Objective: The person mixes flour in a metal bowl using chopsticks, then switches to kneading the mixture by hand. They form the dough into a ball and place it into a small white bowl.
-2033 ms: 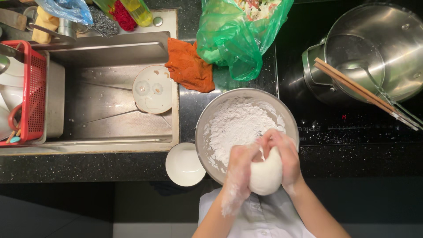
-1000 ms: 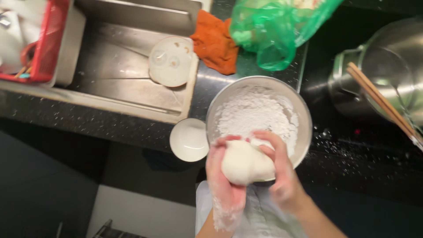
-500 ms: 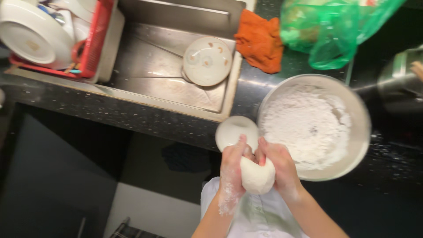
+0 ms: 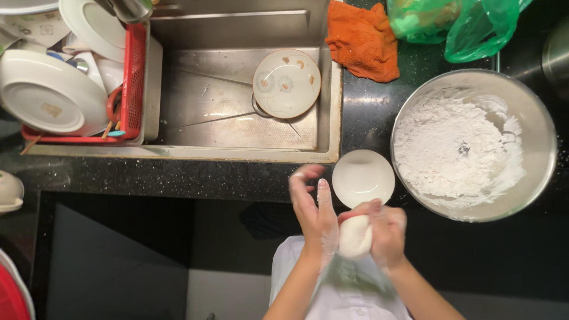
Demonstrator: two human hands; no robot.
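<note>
Low in the middle of the frame, 2 hands work a ball of dough held in the air in front of the person's pale shirt, just below the edge of the dark surface. The right hand is curled around the ball from the right side, fingers wrapped over its top. The left hand is mostly open, palm flat against the ball's left side with the fingers stretched up and a little apart; both are dusted white.

To shape it well, I'd judge the open palm should keep a steady, even press while the cupped hand turns the ball, so no crease stays on one side. Holding it nearer the big bowl would let loose flour drop there and not on the shirt.

The dough is white, smooth and rounded, with a soft matt skin and no cracks that I can see; its lower part is hidden by the fingers.

Just above the hands sits a small white bowl, which looks empty. To its right, a large metal bowl holds a heap of white flour. In the upper middle, a steel sink holds 1 patterned plate, an orange cloth lies right of it, and a red dish rack stands at upper left.
</note>
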